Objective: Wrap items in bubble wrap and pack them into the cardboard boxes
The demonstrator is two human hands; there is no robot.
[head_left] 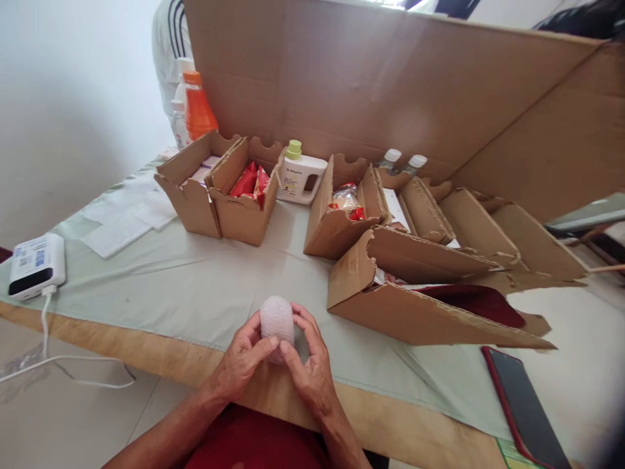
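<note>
Just both hands' grip, left hand (243, 359) and right hand (307, 365), around pale roll (277, 319) above table edge (146, 345).

You get no readable text: the white plastic bottle with green cap (299, 174), upper centre, has a label too small; the white power bank (35, 265), left edge, shows blurred print.

Bright, soft daylight; faint shadows, edges warped, slight blur throughout.
</note>
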